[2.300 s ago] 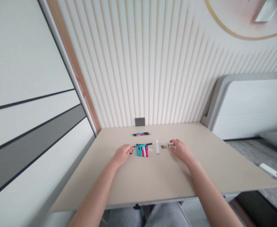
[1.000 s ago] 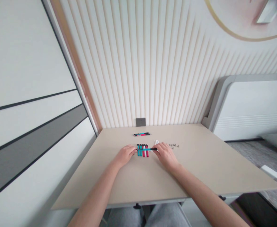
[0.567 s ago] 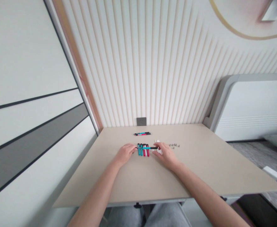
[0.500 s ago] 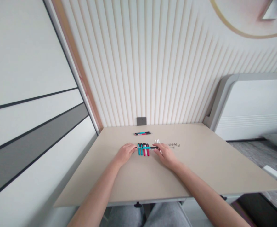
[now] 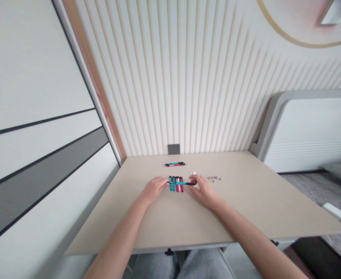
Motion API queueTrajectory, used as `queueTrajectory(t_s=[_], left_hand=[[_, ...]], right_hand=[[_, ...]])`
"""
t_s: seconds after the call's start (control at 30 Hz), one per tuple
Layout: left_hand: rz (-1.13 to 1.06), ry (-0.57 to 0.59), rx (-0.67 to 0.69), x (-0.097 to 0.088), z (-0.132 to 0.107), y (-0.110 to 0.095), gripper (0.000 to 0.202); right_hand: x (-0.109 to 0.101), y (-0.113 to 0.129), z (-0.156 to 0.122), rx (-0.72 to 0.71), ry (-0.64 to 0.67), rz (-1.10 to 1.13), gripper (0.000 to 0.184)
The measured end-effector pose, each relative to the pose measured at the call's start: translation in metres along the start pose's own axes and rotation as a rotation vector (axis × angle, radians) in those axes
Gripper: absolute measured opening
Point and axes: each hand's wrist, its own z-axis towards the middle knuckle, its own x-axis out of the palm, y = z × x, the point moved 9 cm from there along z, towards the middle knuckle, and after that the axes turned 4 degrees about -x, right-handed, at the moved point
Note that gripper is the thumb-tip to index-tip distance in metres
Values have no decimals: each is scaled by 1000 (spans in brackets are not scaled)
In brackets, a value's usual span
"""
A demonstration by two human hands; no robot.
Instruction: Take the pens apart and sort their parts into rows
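A blue-and-black pen [image 5: 180, 183] lies crosswise between my hands, above a row of short pen parts. My left hand [image 5: 154, 189] pinches its left end with closed fingers. At the black right end, the thumb and fingers of my right hand [image 5: 204, 191] curl around the pen. Beneath it are teal barrels [image 5: 172, 188], red barrels [image 5: 181, 188] and a white one [image 5: 179, 189], lined up side by side with dark upper ends. Thin white sticks [image 5: 193, 173] show just beyond my right fingers, which partly hide them.
Blue and red pens with black ends [image 5: 174, 164] lie near the back of the beige table [image 5: 170, 221]. Several small metallic pieces [image 5: 214, 178] are scattered right of my right hand. A dark wall socket [image 5: 174, 149] sits behind the table, and a headboard [image 5: 307, 128] stands at right.
The right end of the pen has dipped slightly and more of its black end shows between my right fingers. My left hand has hardly moved.
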Motion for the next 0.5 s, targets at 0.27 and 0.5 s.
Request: queueTrajectory(t_s=[0.27, 0.5], left_hand=[[-10, 45, 9, 4, 1, -1, 30], [6, 59, 24, 7, 1, -3, 32]], right_hand=[[3, 8, 0, -21, 60, 34, 20], [8, 7, -1, -4, 87, 35, 14]])
